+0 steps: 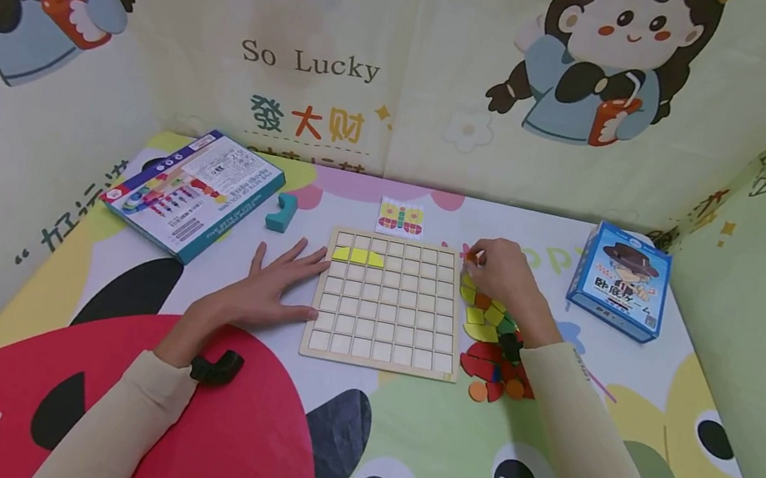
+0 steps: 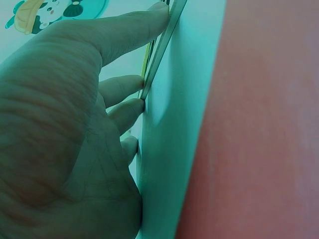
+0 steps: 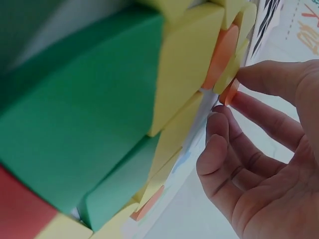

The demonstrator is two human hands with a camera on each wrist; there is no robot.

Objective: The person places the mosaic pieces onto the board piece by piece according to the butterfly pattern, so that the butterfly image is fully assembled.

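A wooden grid board [image 1: 378, 362] lies flat, with 3 yellow pieces [image 1: 359, 256] in cells near its upper left. My left hand [image 1: 276, 286] is spread beside the board, fingertips and thumb touching its left edge; the left wrist view shows those fingertips [image 2: 134, 112] against the rim. Beyond the board's right side, my right hand [image 1: 505, 272] pinches a small orange piece [image 3: 229, 92] between thumb and index finger. Under and in front of that hand spreads a pile of coloured pieces [image 1: 480, 363] in yellow, green, red and orange, partly hidden by the forearm.
A butterfly pattern card [image 1: 401, 218] lies behind the board. At the left are a flat boxed game [image 1: 196, 195] and a teal block [image 1: 281, 214]. A blue card-game box [image 1: 621, 281] stands at the right. Printed cloth walls [image 1: 441, 71] enclose the table's back and sides.
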